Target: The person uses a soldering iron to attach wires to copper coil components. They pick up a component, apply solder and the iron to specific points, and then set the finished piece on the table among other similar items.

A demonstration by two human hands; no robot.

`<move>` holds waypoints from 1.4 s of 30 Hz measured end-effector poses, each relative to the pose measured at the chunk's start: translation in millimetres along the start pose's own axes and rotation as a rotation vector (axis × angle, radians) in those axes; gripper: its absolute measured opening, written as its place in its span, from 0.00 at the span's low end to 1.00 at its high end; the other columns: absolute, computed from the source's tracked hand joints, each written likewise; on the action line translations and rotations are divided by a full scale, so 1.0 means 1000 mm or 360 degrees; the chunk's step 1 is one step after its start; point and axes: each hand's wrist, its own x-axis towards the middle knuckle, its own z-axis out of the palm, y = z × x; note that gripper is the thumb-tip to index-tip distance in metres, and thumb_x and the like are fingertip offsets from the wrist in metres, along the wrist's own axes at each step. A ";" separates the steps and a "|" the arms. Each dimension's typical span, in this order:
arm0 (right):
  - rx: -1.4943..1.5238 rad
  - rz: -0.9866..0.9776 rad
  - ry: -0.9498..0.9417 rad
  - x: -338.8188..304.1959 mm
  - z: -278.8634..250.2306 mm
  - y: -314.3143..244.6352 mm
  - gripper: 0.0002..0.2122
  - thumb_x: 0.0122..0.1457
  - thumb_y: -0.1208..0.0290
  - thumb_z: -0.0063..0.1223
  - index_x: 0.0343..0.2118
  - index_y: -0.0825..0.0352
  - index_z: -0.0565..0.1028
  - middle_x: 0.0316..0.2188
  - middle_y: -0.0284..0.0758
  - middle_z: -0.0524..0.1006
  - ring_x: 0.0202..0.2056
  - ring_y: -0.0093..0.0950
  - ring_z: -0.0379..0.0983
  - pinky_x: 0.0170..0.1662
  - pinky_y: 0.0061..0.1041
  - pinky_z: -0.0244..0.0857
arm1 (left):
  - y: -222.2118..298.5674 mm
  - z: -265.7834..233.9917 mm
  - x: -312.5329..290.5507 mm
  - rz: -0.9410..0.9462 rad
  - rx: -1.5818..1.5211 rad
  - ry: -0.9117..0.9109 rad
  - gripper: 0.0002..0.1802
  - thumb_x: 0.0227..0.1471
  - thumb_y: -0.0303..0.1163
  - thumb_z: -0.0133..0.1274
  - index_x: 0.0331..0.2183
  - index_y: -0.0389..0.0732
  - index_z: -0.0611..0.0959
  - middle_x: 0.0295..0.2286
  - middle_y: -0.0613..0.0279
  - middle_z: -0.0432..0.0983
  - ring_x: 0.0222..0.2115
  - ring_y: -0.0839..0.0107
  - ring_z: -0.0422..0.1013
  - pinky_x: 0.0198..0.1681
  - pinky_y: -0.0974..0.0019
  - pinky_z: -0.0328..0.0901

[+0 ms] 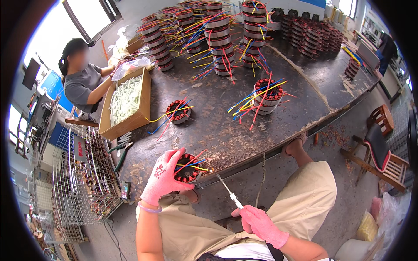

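My left hand point(163, 178), in a pink glove, grips a motor stator point(188, 175) at the table's near edge. Red windings line the stator, and its red, blue and yellow lead wires point right. In my right hand point(263, 225), also gloved in pink, is a slim tool point(234, 199) with a white body and a long thin metal shaft. The shaft's tip is close to the ends of the leads, where a small bright spot shows; whether they touch I cannot tell. My right fingers close round the tool's rear end.
Another stator point(178, 112) and a stacked pair point(267, 96) stand on the dark worn table point(209, 126). Tall stator stacks point(217, 41) line its back. A cardboard box point(145, 100) holds pale sleeves; green-handled pliers point(123, 156) lie nearby. A co-worker point(82, 78) sits at left; a chair point(379, 150) stands right.
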 end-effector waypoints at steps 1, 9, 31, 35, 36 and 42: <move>0.0044 0.0009 0.0002 0.000 -0.001 0.002 0.16 0.70 0.63 0.40 0.45 0.71 0.75 0.16 0.27 0.66 0.18 0.14 0.56 0.23 0.17 0.51 | 0.000 -0.001 0.001 -0.0016 -0.0001 -0.0028 0.58 0.23 0.38 0.75 0.59 0.39 0.69 0.53 0.48 0.67 0.54 0.48 0.64 0.59 0.53 0.60; 0.0125 0.0014 -0.0023 -0.001 0.000 -0.003 0.16 0.71 0.64 0.41 0.46 0.75 0.74 0.15 0.26 0.66 0.17 0.15 0.56 0.22 0.17 0.50 | -0.002 0.000 -0.001 0.0081 0.0086 -0.0048 0.58 0.20 0.38 0.76 0.59 0.44 0.71 0.56 0.52 0.66 0.59 0.45 0.58 0.63 0.49 0.55; 0.0055 0.0027 0.0011 0.000 -0.002 0.002 0.16 0.71 0.62 0.40 0.46 0.70 0.75 0.15 0.27 0.66 0.17 0.14 0.54 0.21 0.18 0.48 | 0.003 -0.008 0.004 0.0143 0.0094 -0.0027 0.54 0.23 0.41 0.74 0.58 0.44 0.73 0.53 0.53 0.69 0.56 0.51 0.64 0.65 0.47 0.53; 0.0057 0.0013 -0.0002 0.000 -0.001 0.001 0.16 0.71 0.63 0.40 0.46 0.70 0.75 0.15 0.27 0.66 0.17 0.14 0.54 0.21 0.18 0.48 | 0.006 -0.008 0.004 0.0097 0.0153 0.0051 0.55 0.22 0.44 0.74 0.57 0.45 0.73 0.52 0.54 0.70 0.55 0.51 0.64 0.64 0.47 0.54; 0.0076 0.0007 -0.0010 0.001 0.000 0.001 0.16 0.71 0.63 0.40 0.46 0.70 0.75 0.15 0.27 0.66 0.17 0.14 0.54 0.20 0.17 0.48 | 0.006 -0.008 0.003 0.0087 0.0198 0.0061 0.56 0.21 0.44 0.74 0.57 0.45 0.73 0.52 0.54 0.70 0.55 0.51 0.64 0.64 0.47 0.54; 0.0084 -0.0003 -0.0016 0.000 -0.001 -0.001 0.15 0.71 0.63 0.40 0.46 0.70 0.75 0.15 0.26 0.66 0.17 0.14 0.55 0.20 0.17 0.48 | 0.003 -0.009 0.002 0.0073 0.0244 -0.0011 0.57 0.20 0.43 0.75 0.58 0.44 0.73 0.53 0.55 0.70 0.59 0.46 0.59 0.64 0.46 0.53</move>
